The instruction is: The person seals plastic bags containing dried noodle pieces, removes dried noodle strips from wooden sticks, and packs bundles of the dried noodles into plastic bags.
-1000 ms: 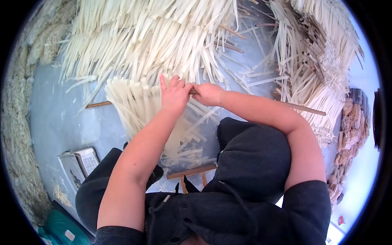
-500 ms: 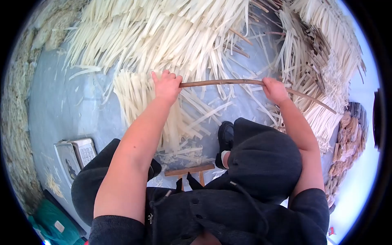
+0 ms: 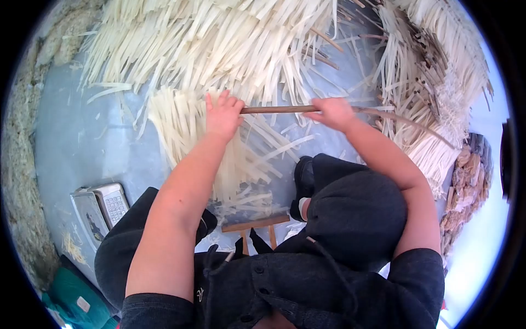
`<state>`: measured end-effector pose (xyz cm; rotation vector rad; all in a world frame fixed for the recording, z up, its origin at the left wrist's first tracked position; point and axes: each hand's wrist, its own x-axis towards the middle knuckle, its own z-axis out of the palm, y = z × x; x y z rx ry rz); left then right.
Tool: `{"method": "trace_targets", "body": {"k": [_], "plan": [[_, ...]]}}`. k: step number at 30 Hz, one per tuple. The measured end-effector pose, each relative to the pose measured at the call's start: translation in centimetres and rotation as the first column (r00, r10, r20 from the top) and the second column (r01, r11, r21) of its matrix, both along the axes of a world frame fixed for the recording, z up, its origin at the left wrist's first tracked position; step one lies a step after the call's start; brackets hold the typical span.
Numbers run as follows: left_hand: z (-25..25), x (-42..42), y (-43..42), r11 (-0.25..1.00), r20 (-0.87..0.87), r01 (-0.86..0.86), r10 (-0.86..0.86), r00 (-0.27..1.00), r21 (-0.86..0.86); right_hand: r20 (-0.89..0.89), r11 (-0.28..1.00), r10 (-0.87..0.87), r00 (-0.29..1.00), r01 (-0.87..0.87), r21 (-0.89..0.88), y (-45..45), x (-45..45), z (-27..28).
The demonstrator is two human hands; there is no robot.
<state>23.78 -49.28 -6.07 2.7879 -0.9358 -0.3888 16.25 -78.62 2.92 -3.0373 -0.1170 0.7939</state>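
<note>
A long thin brown stick runs roughly level between my hands, its right part curving down past my right hand. My left hand is closed around the stick at the right edge of a row of pale flat strips, which hang from it toward me. Farther right, my right hand is slightly blurred and closed on the same stick. Loose pale strips lie on the grey floor below the stick.
Large layered bundles of pale strips lie at the top. More strips with several sticks are piled at the right. A silver device with keys sits at the lower left, and a wooden stool is between my legs.
My right hand first slid right along the stick, away from my left hand, and has since come partway back left. The stick's left end no longer shows beyond the strips.
</note>
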Motion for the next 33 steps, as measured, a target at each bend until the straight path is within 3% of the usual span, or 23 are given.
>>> {"method": "trace_targets", "body": {"k": [7, 8, 10, 12, 14, 15, 17, 18, 20, 24, 27, 29, 31, 33], "plan": [[-2.8, 1.3, 0.8, 0.998, -0.066, 0.003, 0.001, 0.998, 0.065, 0.149, 0.965, -0.152, 0.977, 0.179, -0.191, -11.6, -7.7, 3.5], [-3.2, 1.4, 0.9, 0.995, -0.058, -0.017, 0.023, 0.998, 0.097, 0.142, 0.959, -0.177, 0.974, 0.203, -0.197, -12.5, -9.6, 4.0], [-3.1, 2.4, 1.4, 0.979, -0.081, -0.059, 0.076, 0.994, 0.194, 0.305, 0.928, -0.268, 0.914, 0.33, -0.173, -14.1, -12.9, 5.3], [-2.3, 3.2, 1.9, 0.967, -0.113, -0.044, 0.075, 0.991, 0.251, 0.32, 0.896, -0.311, 0.895, 0.389, -0.216, -14.9, -16.8, 6.4], [-1.7, 2.3, 2.1, 0.988, 0.188, -0.11, 0.088, 0.978, 0.111, 0.317, 0.87, -0.347, 0.883, 0.43, -0.244, -14.8, -20.7, 7.0], [-1.8, 2.1, 1.5, 0.991, 0.191, -0.088, 0.068, 0.979, 0.099, 0.325, 0.857, -0.364, 0.873, 0.45, -0.251, -14.3, -22.2, 7.1], [-1.4, 1.2, -1.0, 0.956, 0.163, 0.141, -0.101, 0.981, -0.256, 0.426, 0.856, -0.38, 0.821, 0.487, -0.173, -13.0, -25.4, 7.3], [-0.5, 0.3, -2.6, 0.945, 0.178, 0.179, -0.134, 0.975, -0.272, 0.435, 0.839, -0.404, 0.805, 0.515, -0.173, -12.5, -26.6, 7.5], [2.0, -2.8, -5.3, 0.796, -0.12, 0.11, -0.224, 0.967, -0.595, 0.454, 0.814, -0.455, 0.767, 0.565, -0.138, -12.0, -29.1, 8.6], [9.0, -6.2, -7.4, 0.774, -0.179, 0.091, -0.257, 0.95, -0.627, 0.518, 0.734, -0.496, 0.696, 0.655, -0.177, -11.6, -34.5, 11.7], [15.2, -7.9, -8.1, 0.77, -0.121, 0.238, -0.377, 0.918, -0.592, 0.518, 0.699, -0.514, 0.684, 0.684, -0.209, -11.8, -39.3, 14.9], [19.7, -9.9, -8.9, 0.823, -0.074, 0.322, -0.4, 0.914, -0.468, 0.66, 0.735, -0.433, 0.614, 0.664, -0.137, -12.9, -42.9, 17.4], [25.3, -12.8, -10.1, 0.768, -0.016, 0.452, -0.514, 0.858, -0.455, 0.768, 0.753, -0.324, 0.552, 0.642, -0.144, -13.9, -46.4, 21.0], [30.3, -16.4, -11.3, 0.632, 0.035, 0.733, -0.751, 0.66, -0.252, 0.802, 0.653, -0.266, 0.535, 0.712, -0.258, -13.6, -48.6, 26.6]]}}
